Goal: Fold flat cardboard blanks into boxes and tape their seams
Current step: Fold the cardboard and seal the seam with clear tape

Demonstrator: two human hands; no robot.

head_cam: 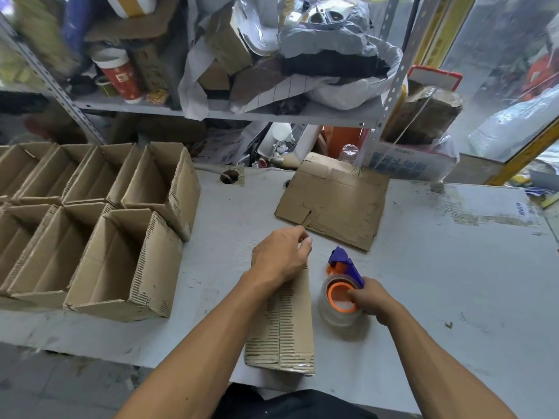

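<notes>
Here, finished boxes [90,225] fill the left of the frame. The left hand [279,257], fingers loosely curled, rests on the box in work [281,325] at lower centre; the right hand [367,297] grips the tape dispenser [341,285]. A flat blank [332,201] waits beyond, unfolded.

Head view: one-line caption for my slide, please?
Left hand rests on a folded box, right hand holds the tape dispenser; open boxes wait alongside.

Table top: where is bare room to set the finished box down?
Bare table lies right of the tape dispenser and flat blank, and between the open boxes and left hand. The left side is crowded.
</notes>
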